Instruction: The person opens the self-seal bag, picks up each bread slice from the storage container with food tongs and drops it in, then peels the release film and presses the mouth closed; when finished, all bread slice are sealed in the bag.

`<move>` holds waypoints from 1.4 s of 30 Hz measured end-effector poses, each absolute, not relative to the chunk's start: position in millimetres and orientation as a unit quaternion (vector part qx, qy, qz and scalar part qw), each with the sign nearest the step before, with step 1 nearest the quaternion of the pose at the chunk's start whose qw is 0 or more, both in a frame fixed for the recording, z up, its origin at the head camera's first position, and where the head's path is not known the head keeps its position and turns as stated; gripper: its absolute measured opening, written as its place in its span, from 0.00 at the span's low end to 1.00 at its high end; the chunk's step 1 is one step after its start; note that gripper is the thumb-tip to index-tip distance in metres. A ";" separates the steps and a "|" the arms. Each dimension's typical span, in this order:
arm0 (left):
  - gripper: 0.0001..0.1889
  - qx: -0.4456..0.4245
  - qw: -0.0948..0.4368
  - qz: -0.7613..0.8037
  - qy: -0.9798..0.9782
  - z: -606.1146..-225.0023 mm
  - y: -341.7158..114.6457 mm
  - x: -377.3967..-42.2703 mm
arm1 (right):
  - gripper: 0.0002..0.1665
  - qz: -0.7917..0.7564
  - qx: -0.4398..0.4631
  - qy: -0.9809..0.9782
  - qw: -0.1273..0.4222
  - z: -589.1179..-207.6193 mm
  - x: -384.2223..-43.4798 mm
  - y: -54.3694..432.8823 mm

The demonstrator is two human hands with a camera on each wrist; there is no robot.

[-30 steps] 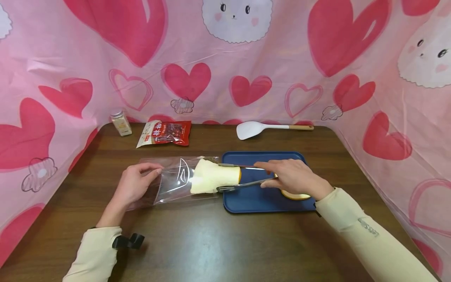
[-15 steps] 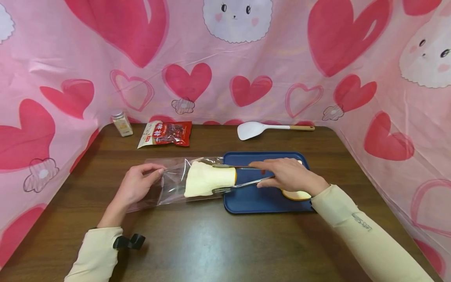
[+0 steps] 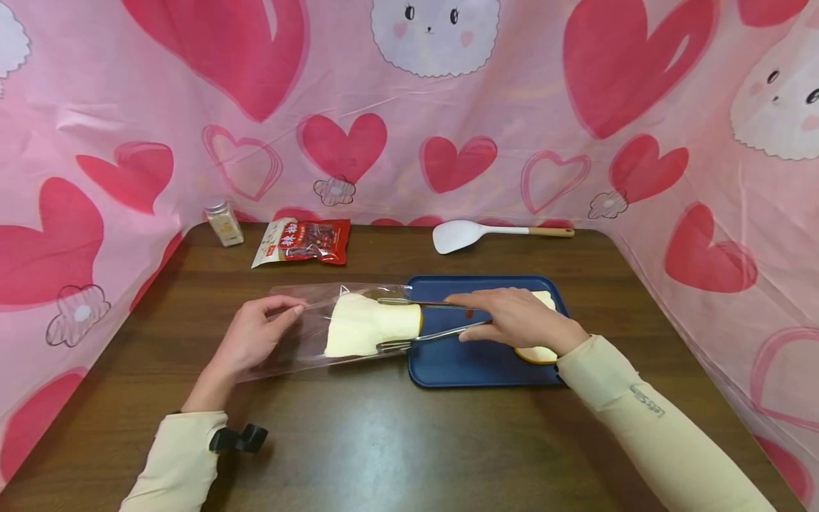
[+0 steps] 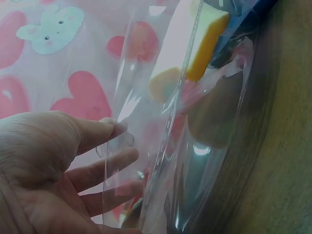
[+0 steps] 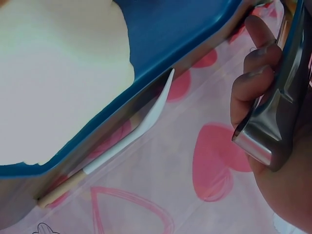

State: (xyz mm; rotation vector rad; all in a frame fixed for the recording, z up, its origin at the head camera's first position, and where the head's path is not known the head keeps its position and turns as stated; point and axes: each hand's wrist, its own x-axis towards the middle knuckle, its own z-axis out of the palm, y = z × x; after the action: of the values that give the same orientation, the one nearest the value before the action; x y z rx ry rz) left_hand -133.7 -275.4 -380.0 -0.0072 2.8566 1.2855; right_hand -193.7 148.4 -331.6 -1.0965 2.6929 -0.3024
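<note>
My left hand pinches the edge of a clear plastic bag between thumb and fingertips. In the left wrist view the bag is lifted, with its other fingers spread behind the film. A pale bread slice with an orange-brown crust lies at the bag's right part, seen through plastic in the left wrist view. My right hand holds metal tongs, whose two ends lie along both sides of that slice. In the right wrist view my fingers wrap the tongs' bent end.
A blue tray stands under my right hand, bearing another bread slice partly hidden by the hand. Along the back lie a white spatula with a wooden handle, a red snack packet and a small seasoning jar.
My right hand, the tongs and the bread slice have shifted left, farther into the bag. More of the slice on the tray shows. My left hand keeps its pinch, slightly farther right.
</note>
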 end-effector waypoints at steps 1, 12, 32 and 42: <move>0.18 -0.002 0.004 0.410 0.912 -379.8 -274.7 -133.5 | 0.40 -0.102 -0.374 0.916 0.107 -332.0 -193.7 147.2; 0.15 0.009 0.002 0.412 0.911 -379.3 -265.8 -133.2 | 0.40 -0.101 -0.374 0.917 0.092 -343.4 -194.1 132.0; 0.10 0.019 -0.073 0.408 0.910 -377.1 -258.5 -131.8 | 0.39 -0.068 -0.364 0.923 0.105 -345.5 -196.9 109.2; 0.10 0.026 -0.111 0.412 0.904 -368.2 -259.9 -126.0 | 0.40 -0.058 -0.351 0.925 0.131 -341.3 -198.9 106.0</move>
State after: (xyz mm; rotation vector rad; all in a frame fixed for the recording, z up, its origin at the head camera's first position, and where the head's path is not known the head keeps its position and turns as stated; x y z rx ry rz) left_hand -126.0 -259.9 -368.2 0.0882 3.0615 1.3937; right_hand -198.9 106.0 -341.3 -1.0188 2.6871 -0.1672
